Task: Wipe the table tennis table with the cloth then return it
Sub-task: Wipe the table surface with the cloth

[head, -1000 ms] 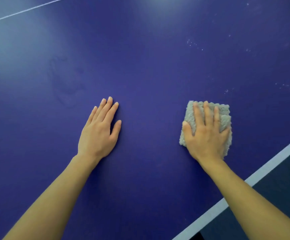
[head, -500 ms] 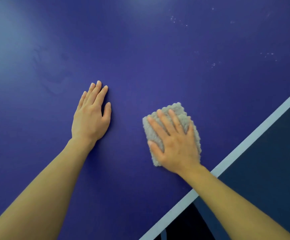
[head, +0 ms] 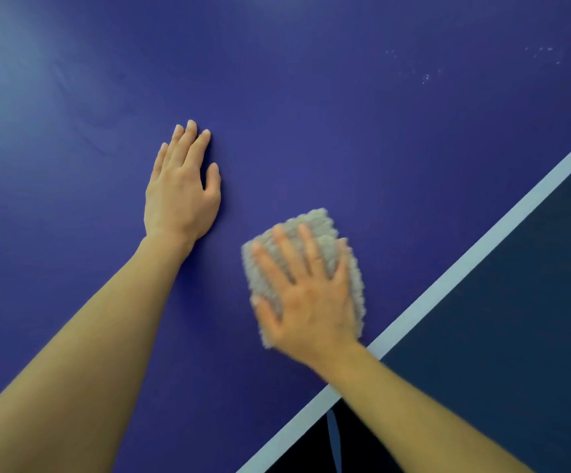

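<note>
Counting as I go: I've got two hands in shot, the left hand [head: 180, 196] and the right hand [head: 311, 302]. Two bare arms with them, the left forearm [head: 89, 336] and the right forearm [head: 431, 411]. I make it five digits showing on the left and five on the right, though the right ones are blurred. One cloth [head: 315, 223], grey and fluffy, just the one. One table tennis table [head: 311, 114], blue. One white edge line [head: 482, 254] on it from where I sit. One stretch of dark floor [head: 533, 319] past that line. Pale specks [head: 425, 77] far right on the table: a loose scatter, too small and faint for me to count
</note>
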